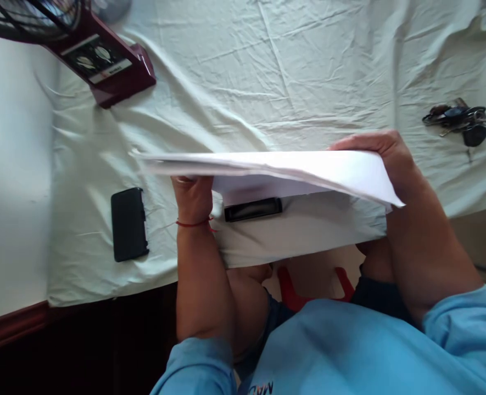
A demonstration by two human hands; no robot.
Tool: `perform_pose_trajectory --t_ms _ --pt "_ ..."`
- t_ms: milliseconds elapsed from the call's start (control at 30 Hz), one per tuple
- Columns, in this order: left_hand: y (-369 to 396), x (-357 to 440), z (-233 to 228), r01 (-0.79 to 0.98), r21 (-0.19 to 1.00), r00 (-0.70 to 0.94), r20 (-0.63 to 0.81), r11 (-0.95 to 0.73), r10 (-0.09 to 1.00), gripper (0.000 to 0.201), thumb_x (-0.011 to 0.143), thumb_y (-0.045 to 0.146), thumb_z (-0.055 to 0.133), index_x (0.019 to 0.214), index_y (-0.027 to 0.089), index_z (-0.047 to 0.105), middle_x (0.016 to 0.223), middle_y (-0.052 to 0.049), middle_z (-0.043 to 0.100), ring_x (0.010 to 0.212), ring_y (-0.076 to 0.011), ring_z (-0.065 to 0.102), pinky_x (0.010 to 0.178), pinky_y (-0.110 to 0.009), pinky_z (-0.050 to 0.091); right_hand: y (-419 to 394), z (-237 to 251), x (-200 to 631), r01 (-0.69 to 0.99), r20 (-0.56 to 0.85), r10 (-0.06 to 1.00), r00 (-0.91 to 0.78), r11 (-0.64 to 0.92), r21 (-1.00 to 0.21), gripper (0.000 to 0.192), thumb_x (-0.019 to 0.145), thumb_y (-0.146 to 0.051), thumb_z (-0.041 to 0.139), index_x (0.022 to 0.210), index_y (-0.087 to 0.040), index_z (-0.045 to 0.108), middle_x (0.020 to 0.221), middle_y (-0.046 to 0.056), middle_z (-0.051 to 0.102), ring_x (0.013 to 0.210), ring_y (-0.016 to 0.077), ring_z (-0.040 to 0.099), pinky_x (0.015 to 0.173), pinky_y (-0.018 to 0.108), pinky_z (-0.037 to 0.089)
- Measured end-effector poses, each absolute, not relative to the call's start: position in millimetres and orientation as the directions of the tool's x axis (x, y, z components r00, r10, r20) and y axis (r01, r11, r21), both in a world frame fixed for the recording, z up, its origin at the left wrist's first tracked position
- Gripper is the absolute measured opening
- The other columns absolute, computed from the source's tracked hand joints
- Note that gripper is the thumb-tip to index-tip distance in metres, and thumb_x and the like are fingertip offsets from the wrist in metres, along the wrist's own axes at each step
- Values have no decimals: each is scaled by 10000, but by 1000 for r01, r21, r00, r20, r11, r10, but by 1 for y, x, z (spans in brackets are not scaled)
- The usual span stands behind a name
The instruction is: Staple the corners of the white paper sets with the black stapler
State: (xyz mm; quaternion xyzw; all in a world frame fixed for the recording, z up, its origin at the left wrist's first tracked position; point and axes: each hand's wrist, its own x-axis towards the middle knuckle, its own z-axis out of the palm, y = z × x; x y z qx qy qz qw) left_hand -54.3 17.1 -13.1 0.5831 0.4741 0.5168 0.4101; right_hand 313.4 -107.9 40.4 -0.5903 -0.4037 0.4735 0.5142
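White, creased sheet (267, 82) covers the worktop. At far left a maroon fan base (111, 68) stands on it, and nearer the edge lies a black phone (129, 224). Just right of the phone, the left hand (193, 197) reaches up under a stack of white paper (275, 167), fingers curled on its underside, apparently gripping it. Below the lifted paper a small black bar-shaped object (253, 209) rests on the sheet. The right hand (385, 156) clasps the paper's right end, fingers over the top. A bunch of keys (459, 120) lies far right.
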Motion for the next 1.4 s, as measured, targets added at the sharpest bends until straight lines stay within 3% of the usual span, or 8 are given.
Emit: perform_pose_trajectory --t_ms 133,233,400,533,700,933,1200,1400 --pt "10 -45 -7 62 920 -144 391 -386 909 636 873 917 857 941 286 824 897 6 828 953 -200 788 927 -351 683 -99 14 315 34 123 896 426 120 -992 687 587 -574 1154 1108 -251 844 1148 55 870 1282 370 799 1218 579 665" --pt "8 -39 -4 109 925 -30 368 -363 929 655 813 895 922 948 259 842 886 -28 824 1033 -240 825 1026 -371 703 -94 3 316 26 143 901 411 145 -989 679 639 -564 1139 1167 -268 831 1292 62 875 1307 334 782 1268 555 634" --pt "5 -28 -7 152 952 104 251 -265 962 704 871 882 892 1085 211 888 1152 -113 879 1219 -306 847 1211 -467 659 -85 7 318 -80 84 887 454 135 -988 628 621 -543 1155 1090 -266 842 1251 76 892 1304 314 778 1278 479 622" --pt "2 -24 -8 136 959 99 237 -249 967 633 933 854 854 1069 237 907 1219 -102 894 1231 -285 843 1187 -411 675 -81 10 316 -108 44 870 490 111 -988 678 579 -571 1159 1086 -277 818 1267 75 890 1296 322 785 1291 507 609" --pt "8 -33 -8 124 938 32 323 -324 946 686 904 876 869 1081 214 902 1148 -97 881 1256 -299 842 1211 -422 654 -86 13 314 -32 160 852 498 203 -979 726 554 -653 1150 1080 -326 774 1244 49 875 1382 326 746 1344 515 565" --pt "18 -40 -19 139 937 -3 323 -319 947 747 860 923 868 1094 214 855 1180 -118 868 1346 -319 815 1308 -450 582 -96 12 317 40 115 926 360 108 -993 668 582 -537 1157 1072 -273 787 1244 81 857 1332 337 757 1268 542 622" --pt "15 -44 -20 140 911 -47 397 -387 917 793 828 968 852 1130 234 853 1209 -118 879 1461 -332 762 1435 -478 438 -96 -3 319 163 226 823 520 164 -973 757 590 -680 1124 1117 -262 778 1194 46 849 1164 343 802 1193 613 660" --pt "14 -44 -21 146 941 -15 311 -306 950 869 787 975 874 1218 221 839 1314 -148 860 1490 -357 734 1379 -487 515 -105 0 324 243 161 884 439 56 -968 587 641 -587 1126 1006 -289 775 1110 11 848 1116 311 820 1077 533 716"
